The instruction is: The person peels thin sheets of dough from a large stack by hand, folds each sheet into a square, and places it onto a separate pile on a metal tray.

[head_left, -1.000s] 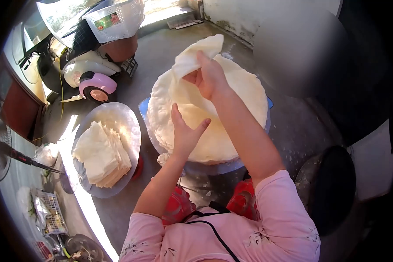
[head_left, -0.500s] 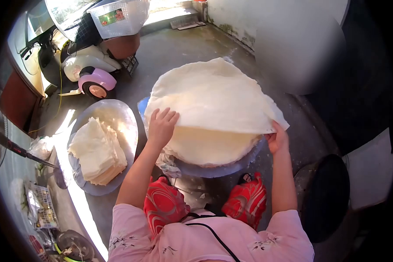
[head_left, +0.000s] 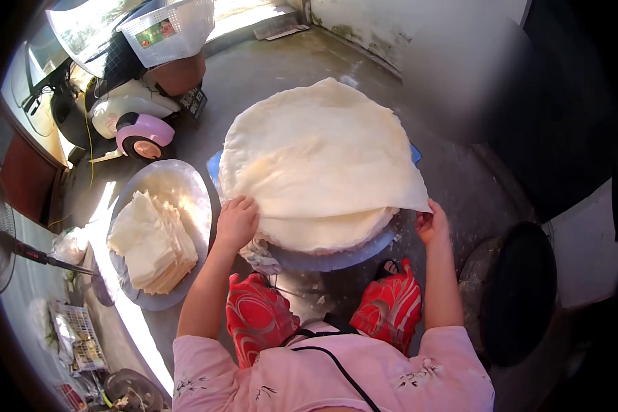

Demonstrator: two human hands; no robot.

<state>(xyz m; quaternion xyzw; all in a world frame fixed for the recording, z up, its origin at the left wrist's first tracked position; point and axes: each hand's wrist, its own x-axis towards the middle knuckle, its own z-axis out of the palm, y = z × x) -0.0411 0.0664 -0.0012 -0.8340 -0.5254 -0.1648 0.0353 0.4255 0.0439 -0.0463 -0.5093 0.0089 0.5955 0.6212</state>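
A large, thin, pale round dough sheet (head_left: 323, 151) lies over a stack of similar sheets (head_left: 323, 232), its front edge slightly raised. Beneath the stack is a round metal tray (head_left: 343, 259). At the sheet's left front edge, my left hand (head_left: 238, 221) is closed with the edge under its fingers; the thumb is hidden. My right hand (head_left: 432, 221) pinches the right corner, which sticks out past the stack. A crumpled cloth (head_left: 259, 256) hangs by the tray, close to my left hand.
To the left, a second metal tray (head_left: 199, 199) carries a pile of folded sheets (head_left: 151, 240). Behind it stands a scooter (head_left: 141, 117) with a white basket (head_left: 172, 33). A fan (head_left: 20, 247) is at far left, a dark round pan (head_left: 517, 295) at right.
Both hands have drawn the sheet's front edge toward me, so less of the stack shows. My left hand has slid down to the left front edge. My right hand still pinches the corner.
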